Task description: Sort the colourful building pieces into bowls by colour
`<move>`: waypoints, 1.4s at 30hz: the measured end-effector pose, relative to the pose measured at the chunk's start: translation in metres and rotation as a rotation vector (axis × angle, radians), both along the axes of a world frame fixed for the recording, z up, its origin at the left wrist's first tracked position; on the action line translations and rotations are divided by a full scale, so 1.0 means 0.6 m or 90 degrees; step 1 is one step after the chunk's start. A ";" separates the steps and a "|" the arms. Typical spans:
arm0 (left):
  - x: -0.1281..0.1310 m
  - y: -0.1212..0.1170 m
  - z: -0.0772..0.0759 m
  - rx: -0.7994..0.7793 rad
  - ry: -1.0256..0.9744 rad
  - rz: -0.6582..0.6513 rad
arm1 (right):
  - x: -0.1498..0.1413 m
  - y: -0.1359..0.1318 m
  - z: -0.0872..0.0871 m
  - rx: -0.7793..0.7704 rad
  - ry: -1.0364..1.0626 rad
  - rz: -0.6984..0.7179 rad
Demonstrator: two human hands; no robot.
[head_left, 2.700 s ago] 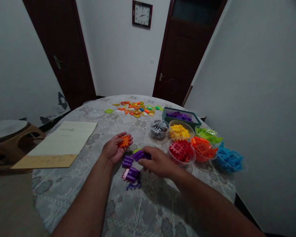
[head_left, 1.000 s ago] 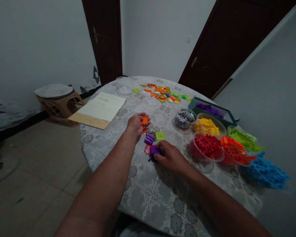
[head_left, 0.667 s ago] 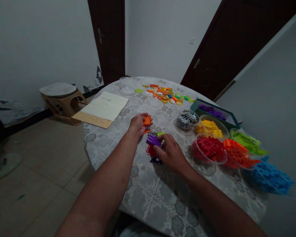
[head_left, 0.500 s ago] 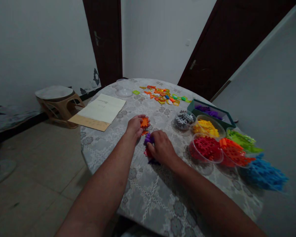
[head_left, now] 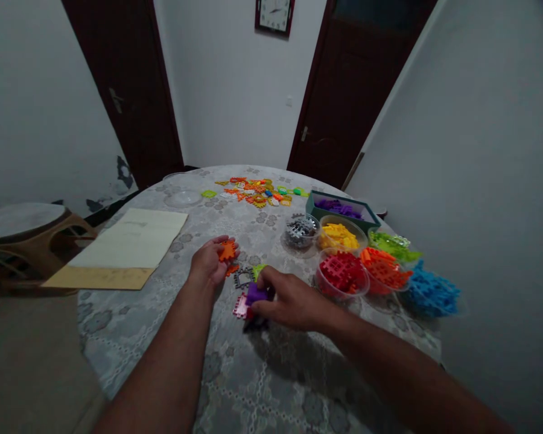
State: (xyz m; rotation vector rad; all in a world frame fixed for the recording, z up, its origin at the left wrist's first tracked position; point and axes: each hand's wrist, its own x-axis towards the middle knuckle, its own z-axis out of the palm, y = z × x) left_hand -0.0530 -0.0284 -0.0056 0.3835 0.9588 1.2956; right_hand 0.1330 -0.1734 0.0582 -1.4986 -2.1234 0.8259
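My left hand [head_left: 208, 260] is closed on an orange toothed building piece [head_left: 227, 251], held just above the tablecloth. Under its fingers lies another small orange piece [head_left: 232, 269]. My right hand [head_left: 283, 296] pinches purple building pieces [head_left: 256, 293] between thumb and fingers; how many is hidden. Close to that hand on the table are a grey square piece [head_left: 243, 277], a lime green piece [head_left: 258, 272] partly behind the fingers, and a red-pink toothed piece [head_left: 241, 306]. Something dark below the right hand is too shadowed to make out.
Clear bowls hold grey [head_left: 301, 230], yellow [head_left: 338, 236], red [head_left: 342, 273], orange [head_left: 384, 268], green [head_left: 391, 246] and blue pieces [head_left: 431, 292] at right. Behind them stands a green box [head_left: 313, 211] of purple pieces. Mixed pieces [head_left: 256, 191] lie at the back; a paper folder [head_left: 122, 247] is left.
My view has turned to the right and up, bringing a wall clock into sight. My right hand has lifted slightly with the purple pieces, uncovering grey and green pieces. My left hand keeps its orange piece.
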 end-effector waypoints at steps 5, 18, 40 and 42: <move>-0.001 0.003 -0.002 -0.008 0.005 0.004 | 0.161 0.094 0.052 -0.041 0.096 -0.155; -0.005 0.007 -0.007 0.007 0.034 -0.009 | 0.352 0.193 0.123 0.231 0.070 -0.628; 0.007 -0.001 -0.013 0.024 0.018 0.009 | 0.004 -0.031 -0.077 -0.007 -0.182 0.014; 0.007 -0.001 -0.012 0.028 0.020 0.008 | 0.010 -0.032 -0.081 -0.013 -0.161 -0.001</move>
